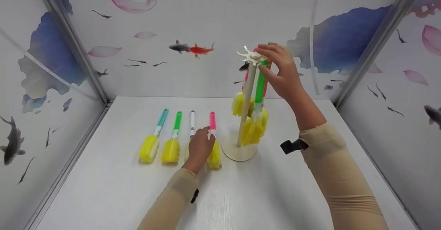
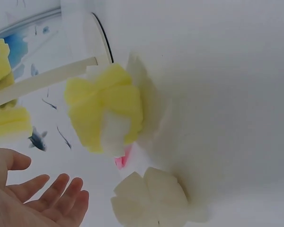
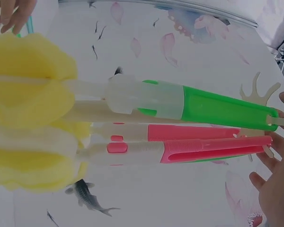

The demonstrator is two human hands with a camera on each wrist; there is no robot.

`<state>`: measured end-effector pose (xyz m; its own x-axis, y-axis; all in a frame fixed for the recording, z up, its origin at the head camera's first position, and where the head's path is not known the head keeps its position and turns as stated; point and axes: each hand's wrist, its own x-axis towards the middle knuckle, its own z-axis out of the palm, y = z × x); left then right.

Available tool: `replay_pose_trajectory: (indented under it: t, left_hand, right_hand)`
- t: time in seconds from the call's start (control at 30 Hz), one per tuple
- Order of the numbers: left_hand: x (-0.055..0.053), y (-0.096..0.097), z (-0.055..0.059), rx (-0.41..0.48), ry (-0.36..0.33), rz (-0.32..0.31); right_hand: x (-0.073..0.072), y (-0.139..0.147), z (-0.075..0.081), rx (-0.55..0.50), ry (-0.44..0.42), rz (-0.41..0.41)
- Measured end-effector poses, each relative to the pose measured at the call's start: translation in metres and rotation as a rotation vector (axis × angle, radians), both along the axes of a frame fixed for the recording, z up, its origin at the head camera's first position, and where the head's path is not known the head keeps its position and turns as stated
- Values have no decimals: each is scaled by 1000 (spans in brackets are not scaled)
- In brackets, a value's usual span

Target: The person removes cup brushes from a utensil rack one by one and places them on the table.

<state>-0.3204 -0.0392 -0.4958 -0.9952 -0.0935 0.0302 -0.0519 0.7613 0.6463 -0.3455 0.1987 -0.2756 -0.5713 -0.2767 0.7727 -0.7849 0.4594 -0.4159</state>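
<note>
My right hand (image 1: pixel 280 70) is at the top of a pale wooden stand (image 1: pixel 245 111), its spread fingers and thumb around the hooked crown (image 1: pixel 247 58). A green-handled sponge brush (image 1: pixel 260 85) hangs there beside pink-handled brushes (image 3: pixel 194 149), yellow sponges downward. My left hand (image 1: pixel 201 147) is low over the table between a pink-handled brush (image 1: pixel 213 119) and a white-handled brush (image 1: pixel 192 119), partly hiding both. In the left wrist view its fingers (image 2: pixel 61 196) are extended and loose, holding nothing, close to the pink brush's yellow sponge (image 2: pixel 87 106) and a pale sponge (image 2: pixel 149 201).
Left of my left hand, a green-handled brush (image 1: pixel 177 121) and a teal-handled brush (image 1: pixel 161 121) lie on the white table (image 1: pixel 113 185), handles pointing away. The stand's round base (image 1: pixel 237 154) sits right of the pink brush. Printed panels (image 1: pixel 206 20) enclose the back and sides.
</note>
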Motion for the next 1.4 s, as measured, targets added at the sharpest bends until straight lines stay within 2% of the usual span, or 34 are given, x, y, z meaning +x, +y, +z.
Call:
replay_pose_trajectory:
  t: [0.23,0.47,0.57,0.67,0.87,1.03,1.17,1.4]
  left_hand:
    - [3,2,22,65,184,-15]
    - [4,11,50,123,307,-37]
    - [4,17,64,107,377,-68]
    - [5,19,76,87,461,-109]
    - [11,17,97,73,548,-180]
    - [13,21,114,122,616,-233]
    - [13,24,128,133,715,-267]
    - [15,21,150,-7,952,-274]
  right_hand:
    - [13,2,-5,-43,122,-26]
    - [53,-6,2,-132,150,-27]
    - [62,-5,1,-139,164,-32]
    - [69,-4,0,-137,150,-58]
    - [83,0,-9,-131,39,-127]
    - [73,14,-31,-144,8,-153]
    - [66,23,-47,-144,10,-162]
    - [69,21,-63,-113,-13,-179]
